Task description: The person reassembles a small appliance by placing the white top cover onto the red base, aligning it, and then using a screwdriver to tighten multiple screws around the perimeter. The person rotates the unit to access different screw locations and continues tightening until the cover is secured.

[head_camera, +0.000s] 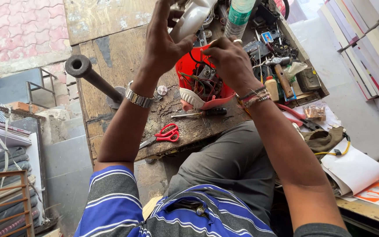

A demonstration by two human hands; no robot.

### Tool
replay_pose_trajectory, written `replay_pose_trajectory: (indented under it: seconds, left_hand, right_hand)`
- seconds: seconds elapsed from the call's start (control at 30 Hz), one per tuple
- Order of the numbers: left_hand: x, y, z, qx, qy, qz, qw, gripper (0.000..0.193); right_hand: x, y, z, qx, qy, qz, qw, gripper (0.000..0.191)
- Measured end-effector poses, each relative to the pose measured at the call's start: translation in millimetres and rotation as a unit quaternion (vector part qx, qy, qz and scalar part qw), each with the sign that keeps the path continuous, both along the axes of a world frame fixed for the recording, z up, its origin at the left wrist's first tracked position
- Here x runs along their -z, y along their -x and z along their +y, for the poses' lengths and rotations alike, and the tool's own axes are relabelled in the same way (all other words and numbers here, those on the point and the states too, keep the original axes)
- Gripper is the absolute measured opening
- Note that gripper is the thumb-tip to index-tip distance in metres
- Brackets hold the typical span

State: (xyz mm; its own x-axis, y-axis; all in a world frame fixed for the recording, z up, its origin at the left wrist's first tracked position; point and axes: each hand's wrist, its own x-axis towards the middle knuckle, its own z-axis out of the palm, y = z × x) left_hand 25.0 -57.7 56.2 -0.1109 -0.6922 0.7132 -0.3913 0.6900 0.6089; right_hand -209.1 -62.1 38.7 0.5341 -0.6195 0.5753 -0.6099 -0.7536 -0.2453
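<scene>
A red plastic appliance shell [185,70] lies open on the worn wooden workbench [110,57], showing a small circuit board and coloured wires [207,83] inside. My left hand [165,39], with a metal watch on the wrist, grips a white plastic part [194,17] just above the shell. My right hand [227,59], with thread bands on the wrist, pinches a thin wire over the shell's inside. A screwdriver [198,114] lies on the bench just in front of the shell.
Red-handled scissors [165,134] lie near the bench's front edge. A dark metal pipe [91,74] stands at the left. A plastic bottle [237,15], tray of small tools and parts [281,66], pliers [297,116] and papers [356,169] crowd the right.
</scene>
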Motion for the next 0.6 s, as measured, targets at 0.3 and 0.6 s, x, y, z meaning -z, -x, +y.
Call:
replay_pose_trajectory:
  seconds: [0.3, 0.6]
  left_hand:
    - [3, -1, 14, 0.002, 0.006, -0.009, 1.000, 0.093]
    - [11, 4, 18, 0.023, -0.027, 0.016, 0.999, 0.098]
  right_hand:
    - [10, 10, -12, 0.139, -0.111, 0.093, 0.980, 0.015]
    - [14, -1, -5, 0.172, -0.159, 0.098, 0.967, 0.022]
